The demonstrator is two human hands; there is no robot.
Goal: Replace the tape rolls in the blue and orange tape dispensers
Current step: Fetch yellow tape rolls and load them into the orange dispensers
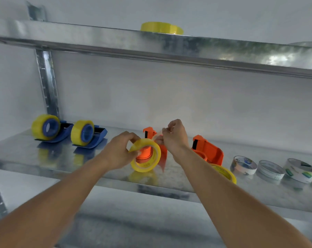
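In the middle of the frame, the left hand (pixel 122 151) holds a yellow roll (pixel 145 155) by its rim. The roll sits on the round hub of an orange dispenser (pixel 150 138), and its hole faces us. Just to the right, the right hand (pixel 175 136) pinches the loose tape end (pixel 158 136) and lifts it up near the cutter on top of the dispenser. The cutter is right beside that hand, so the right hand is the nearer one. At the left, two blue dispensers (pixel 90 135) each hold a yellow roll. A second orange dispenser (pixel 208 149) at the right looks empty, with another yellow roll (pixel 225 173) lying just in front.
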